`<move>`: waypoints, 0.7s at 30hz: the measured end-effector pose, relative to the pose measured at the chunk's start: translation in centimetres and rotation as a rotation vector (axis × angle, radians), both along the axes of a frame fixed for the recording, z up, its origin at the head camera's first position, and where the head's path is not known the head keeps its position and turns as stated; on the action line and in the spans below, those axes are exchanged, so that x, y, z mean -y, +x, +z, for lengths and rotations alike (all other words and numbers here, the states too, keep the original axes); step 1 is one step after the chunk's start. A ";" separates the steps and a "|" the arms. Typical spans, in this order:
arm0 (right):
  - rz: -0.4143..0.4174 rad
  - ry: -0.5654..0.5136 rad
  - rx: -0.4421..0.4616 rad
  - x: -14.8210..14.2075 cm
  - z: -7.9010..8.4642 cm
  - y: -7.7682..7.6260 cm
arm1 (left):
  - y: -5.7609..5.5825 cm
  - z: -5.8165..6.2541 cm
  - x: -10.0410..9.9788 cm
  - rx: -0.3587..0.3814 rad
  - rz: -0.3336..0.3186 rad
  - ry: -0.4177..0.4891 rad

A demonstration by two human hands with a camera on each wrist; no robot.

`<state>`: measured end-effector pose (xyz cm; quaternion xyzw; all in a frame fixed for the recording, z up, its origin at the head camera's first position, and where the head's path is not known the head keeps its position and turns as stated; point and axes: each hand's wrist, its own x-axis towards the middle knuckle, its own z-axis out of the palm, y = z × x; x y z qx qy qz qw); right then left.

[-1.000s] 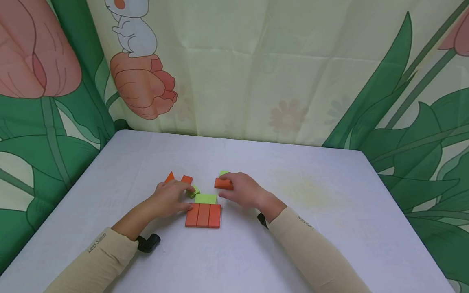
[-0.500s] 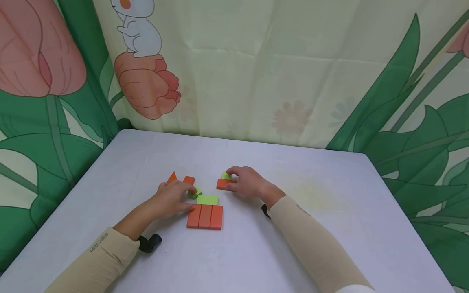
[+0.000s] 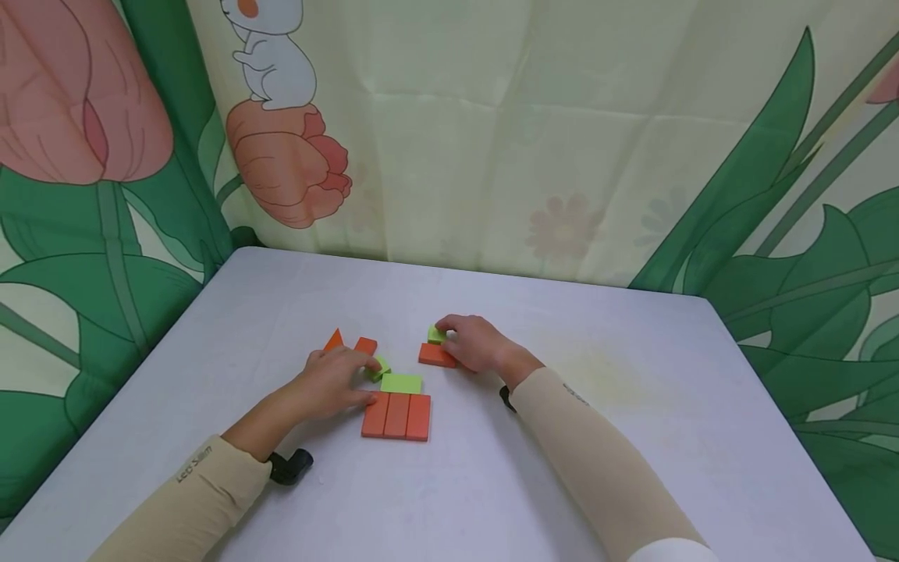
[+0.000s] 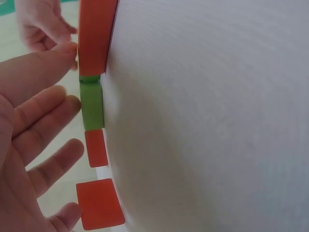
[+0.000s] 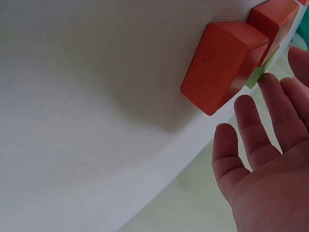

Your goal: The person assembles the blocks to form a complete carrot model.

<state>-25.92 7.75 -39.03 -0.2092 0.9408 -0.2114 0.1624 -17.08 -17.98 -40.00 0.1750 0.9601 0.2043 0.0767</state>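
Three orange-red rectangular blocks (image 3: 396,417) lie side by side, with a light green block (image 3: 402,383) along their far edge. My left hand (image 3: 328,384) spreads over the left side, thumb at the leftmost orange block. Its fingertips reach a small green block (image 3: 383,367), and the fingers look nearly straight in the left wrist view. My right hand (image 3: 479,343) is at another pair: an orange block (image 3: 435,355) with a small green block (image 3: 434,336) behind it. An index fingertip meets that green block; in the right wrist view the fingers (image 5: 248,116) are extended.
Beyond the left hand are an orange triangular block (image 3: 334,339) and a small orange block (image 3: 366,344). The white-covered table (image 3: 562,468) ends at a patterned curtain (image 3: 449,156). Black wrist straps (image 3: 291,467) show beneath the sleeves.
My right hand has moved from the orange block at the right to the small green block behind it. The left hand stays in place, while the view shifts slightly.
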 end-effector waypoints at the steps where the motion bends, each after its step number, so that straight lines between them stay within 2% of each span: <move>1: -0.011 -0.016 -0.002 0.0 0.0 -0.1 | 0.0 0.0 0.0 0.003 0.001 -0.001; 5: -0.078 -0.075 -0.005 -0.1 -0.2 -0.5 | 0.0 -0.1 -0.1 0.009 0.004 -0.004; 8: -0.105 -0.072 0.005 -0.1 -0.4 -0.8 | 0.0 -0.1 -0.1 0.007 0.006 -0.010; 17: -0.111 -0.027 0.013 0.1 -1.0 -1.5 | 0.0 0.0 -0.1 -0.001 0.001 -0.006; 21: -0.130 -0.039 0.003 0.1 -1.0 -1.5 | 0.0 0.0 0.0 0.001 0.006 -0.009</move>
